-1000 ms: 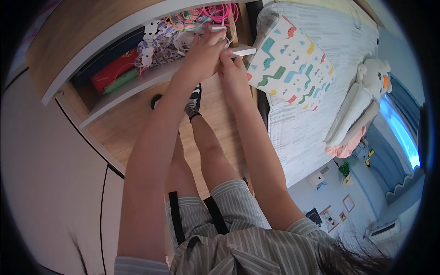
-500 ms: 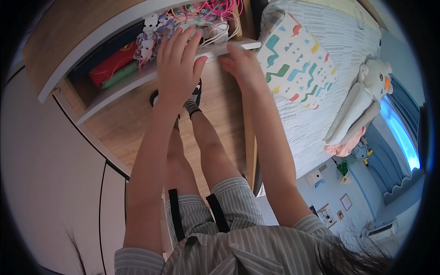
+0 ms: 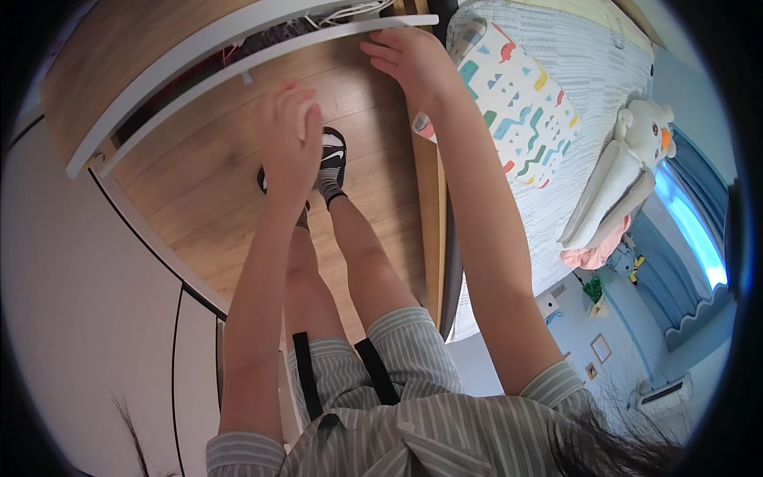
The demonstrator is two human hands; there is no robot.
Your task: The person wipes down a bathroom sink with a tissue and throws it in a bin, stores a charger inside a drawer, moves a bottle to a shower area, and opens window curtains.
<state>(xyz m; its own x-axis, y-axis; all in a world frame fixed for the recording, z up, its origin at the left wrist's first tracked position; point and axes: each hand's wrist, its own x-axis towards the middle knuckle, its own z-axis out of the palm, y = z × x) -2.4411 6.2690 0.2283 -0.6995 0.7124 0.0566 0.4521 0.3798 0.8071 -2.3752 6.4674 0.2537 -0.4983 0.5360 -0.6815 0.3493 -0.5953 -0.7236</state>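
A drawer with a pale front panel (image 3: pixel 270 62) stands partly open, its gap now narrow. My right hand (image 3: pixel 417 63) is by the panel's right end, fingers stretched and spread against or just below its outer face; exact contact is hard to tell. My left hand (image 3: pixel 290 131) hangs in the air over the floor, lower than the panel, fingers loosely extended and slightly blurred, holding nothing. Inside the gap, a white cable (image 3: pixel 358 12) and some dark patterned fabric (image 3: pixel 294 33) show; most of the contents are hidden.
A wooden cabinet top (image 3: pixel 143 60) lies above the drawer. On the right is a bed with a patterned pillow (image 3: pixel 524 103) and a white plush toy (image 3: pixel 620 175). Its wooden frame (image 3: pixel 430 222) borders the floor (image 3: pixel 214 183). White cabinet doors (image 3: pixel 87 302) stand at left.
The drawer has moved inward, hiding the red and green items and most of the cords. My left hand has come off the drawer and dropped lower; my right hand has followed the panel upward.
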